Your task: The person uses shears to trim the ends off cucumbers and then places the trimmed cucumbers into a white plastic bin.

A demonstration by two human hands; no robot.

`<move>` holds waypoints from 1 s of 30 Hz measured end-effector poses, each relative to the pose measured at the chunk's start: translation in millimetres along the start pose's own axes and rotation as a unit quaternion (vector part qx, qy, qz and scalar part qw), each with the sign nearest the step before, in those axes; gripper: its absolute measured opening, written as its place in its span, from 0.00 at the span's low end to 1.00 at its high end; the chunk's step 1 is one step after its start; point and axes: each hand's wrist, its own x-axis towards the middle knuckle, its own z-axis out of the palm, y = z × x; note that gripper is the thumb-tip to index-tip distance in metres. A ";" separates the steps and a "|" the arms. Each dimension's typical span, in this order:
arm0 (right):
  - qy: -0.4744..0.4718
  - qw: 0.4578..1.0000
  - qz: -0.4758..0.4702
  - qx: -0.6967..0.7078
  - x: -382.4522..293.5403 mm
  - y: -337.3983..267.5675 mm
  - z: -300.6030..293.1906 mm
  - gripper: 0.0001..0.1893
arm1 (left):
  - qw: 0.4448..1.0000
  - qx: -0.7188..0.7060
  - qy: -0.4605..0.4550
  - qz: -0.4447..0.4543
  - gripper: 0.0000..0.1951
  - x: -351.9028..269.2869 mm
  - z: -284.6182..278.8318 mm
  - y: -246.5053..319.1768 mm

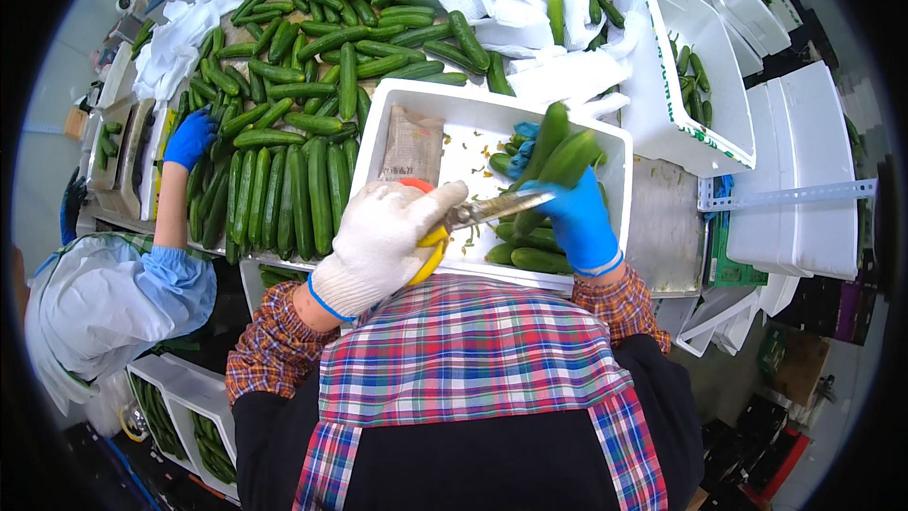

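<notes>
My left hand (386, 234), in a white knit glove, grips scissors (482, 211) with yellow and orange-red handles. Their blades point right, across to the cucumbers in my other hand. In a blue glove, my right hand (587, 223) holds a couple of cucumbers (557, 156) upright, blurred by motion. Both hands are over a white foam box (369, 149). Several cucumbers (539, 260) lie at its right side, partly hidden by my right hand. A printed paper sheet (410, 145) and small yellow-green trimmings are on its floor.
Cucumbers (312, 71) cover the table to the left and beyond, with a neat row (277, 199) nearest me. White foam sheets (532, 0) lie at the back. A tall foam box (652, 85) stands right. At left, a co-worker's blue-gloved hand (190, 138) touches cucumbers.
</notes>
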 end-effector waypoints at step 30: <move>0.045 0.794 0.208 0.570 15.2 21.7 27.4 0.20 | 0.881 -0.448 0.060 -0.143 0.31 46.0 34.3 -9.8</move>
